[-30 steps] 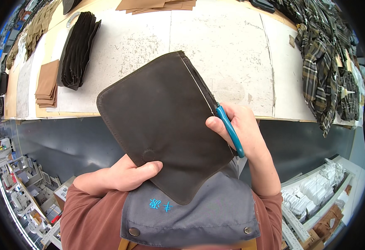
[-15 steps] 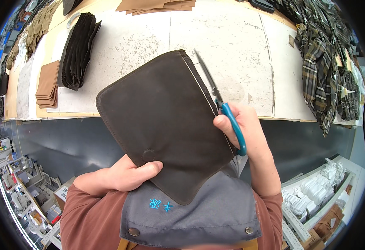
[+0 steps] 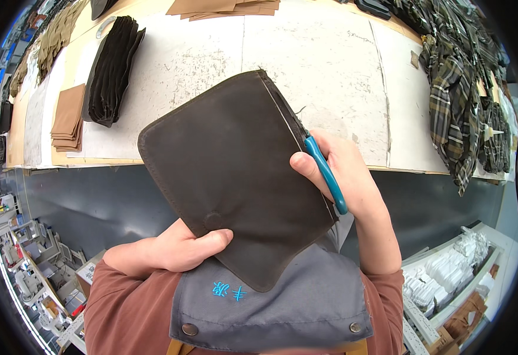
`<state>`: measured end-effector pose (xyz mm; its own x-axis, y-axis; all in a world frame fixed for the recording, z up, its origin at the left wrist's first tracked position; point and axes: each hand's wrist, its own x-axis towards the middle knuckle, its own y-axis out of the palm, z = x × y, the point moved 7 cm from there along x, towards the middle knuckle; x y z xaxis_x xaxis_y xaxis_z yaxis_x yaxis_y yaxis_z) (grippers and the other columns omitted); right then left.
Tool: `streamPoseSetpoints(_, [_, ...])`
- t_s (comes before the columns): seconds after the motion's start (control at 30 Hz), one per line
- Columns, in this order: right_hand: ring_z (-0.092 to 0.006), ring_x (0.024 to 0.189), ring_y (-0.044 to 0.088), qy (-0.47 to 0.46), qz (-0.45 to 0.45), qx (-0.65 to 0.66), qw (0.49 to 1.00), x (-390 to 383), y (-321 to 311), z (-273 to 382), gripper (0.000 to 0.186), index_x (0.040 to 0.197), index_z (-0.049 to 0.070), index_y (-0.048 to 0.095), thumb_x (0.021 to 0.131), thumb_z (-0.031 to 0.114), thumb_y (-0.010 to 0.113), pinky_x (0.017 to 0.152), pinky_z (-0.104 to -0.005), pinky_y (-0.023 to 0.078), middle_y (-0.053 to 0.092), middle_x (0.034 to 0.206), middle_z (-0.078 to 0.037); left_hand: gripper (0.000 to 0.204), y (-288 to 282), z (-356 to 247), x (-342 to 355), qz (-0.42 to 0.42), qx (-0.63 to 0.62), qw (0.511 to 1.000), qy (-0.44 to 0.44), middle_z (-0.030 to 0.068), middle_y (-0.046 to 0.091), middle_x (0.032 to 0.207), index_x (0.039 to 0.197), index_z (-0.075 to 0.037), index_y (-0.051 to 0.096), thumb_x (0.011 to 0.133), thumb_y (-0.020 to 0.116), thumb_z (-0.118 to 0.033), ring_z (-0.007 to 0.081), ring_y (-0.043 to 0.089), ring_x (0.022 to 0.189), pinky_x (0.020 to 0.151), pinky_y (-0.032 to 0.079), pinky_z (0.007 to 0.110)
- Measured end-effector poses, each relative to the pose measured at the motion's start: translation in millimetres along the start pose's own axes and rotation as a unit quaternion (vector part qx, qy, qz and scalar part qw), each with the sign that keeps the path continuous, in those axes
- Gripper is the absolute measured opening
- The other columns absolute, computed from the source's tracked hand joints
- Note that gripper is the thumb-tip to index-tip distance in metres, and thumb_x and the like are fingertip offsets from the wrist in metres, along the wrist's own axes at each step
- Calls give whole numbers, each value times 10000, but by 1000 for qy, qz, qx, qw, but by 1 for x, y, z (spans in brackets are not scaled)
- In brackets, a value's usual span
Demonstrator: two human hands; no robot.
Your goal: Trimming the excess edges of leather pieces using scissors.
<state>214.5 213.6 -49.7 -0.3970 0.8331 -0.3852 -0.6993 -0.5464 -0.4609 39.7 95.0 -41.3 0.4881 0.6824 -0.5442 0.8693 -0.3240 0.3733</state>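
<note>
A dark brown flat piece with rounded corners (image 3: 223,160), like a bag flap, is held tilted in front of my apron (image 3: 282,313). My left hand (image 3: 191,248) grips its lower left edge, thumb on top beside a faint round mark and the other fingers hidden underneath. My right hand (image 3: 339,168) is closed around scissors with blue handles (image 3: 325,174) at the piece's right edge. Along that edge runs a light line beside a dark strip. The scissor blades lie along the edge and are mostly hidden, so their spread cannot be told. A loose thread sticks out there.
Behind is a worn white tabletop (image 3: 194,53). On its left stand a stack of dark folded pieces (image 3: 114,71) and several tan pieces (image 3: 68,121). Plaid fabric (image 3: 451,118) hangs over the right side. White bundles (image 3: 436,272) fill a rack at lower right.
My right hand has moved slightly up and left with the scissors. Their blades, earlier visible beyond the right edge, now lie along it. My left hand and the brown piece have barely moved.
</note>
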Motion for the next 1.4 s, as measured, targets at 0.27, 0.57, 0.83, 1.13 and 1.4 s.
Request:
streamPoseSetpoints(0.27, [-149, 543, 394, 3, -4, -2, 1000, -1, 1, -2, 604, 643, -2, 501, 778, 560, 678, 540, -320, 399, 415, 535, -60, 339, -1, 3, 1, 2, -13, 1000, -3, 106, 551, 1180, 1226, 59, 474, 913, 429, -65, 166, 531, 1064, 899, 447, 325])
streamPoseSetpoints(0.57, [-140, 519, 378, -11, -15, 1, 1000, -1, 2, 0, 600, 629, 2, 504, 788, 556, 672, 512, -311, 384, 401, 516, -54, 352, -1, 3, 0, -1, 0, 1000, 5, 109, 545, 1190, 1237, 63, 463, 911, 431, -66, 170, 524, 1074, 908, 440, 324])
streamPoseSetpoints(0.83, [-138, 509, 371, -6, -31, 22, 999, -2, -1, -7, 606, 597, 2, 493, 789, 547, 676, 493, -311, 372, 401, 517, -52, 342, 2, 2, 2, -2, -1, 1000, -1, 103, 551, 1182, 1231, 61, 471, 919, 432, -76, 168, 527, 1067, 908, 438, 322])
streamPoseSetpoints(1.13, [-85, 556, 369, -22, -91, 53, 994, -3, -16, -9, 501, 685, -8, 559, 835, 457, 669, 498, -282, 373, 397, 533, -26, 332, -3, 6, -1, -5, 15, 1000, 1, 103, 561, 1163, 1212, 58, 492, 923, 435, -96, 169, 534, 1047, 897, 441, 323])
streamPoseSetpoints(1.4, [-84, 565, 334, 13, -112, 79, 991, -2, -21, -22, 444, 692, 6, 534, 846, 396, 679, 498, -266, 344, 358, 556, -6, 440, -4, 8, 1, 3, 14, 1000, -22, 142, 514, 1272, 1299, 59, 414, 894, 488, -96, 235, 520, 1146, 968, 421, 351])
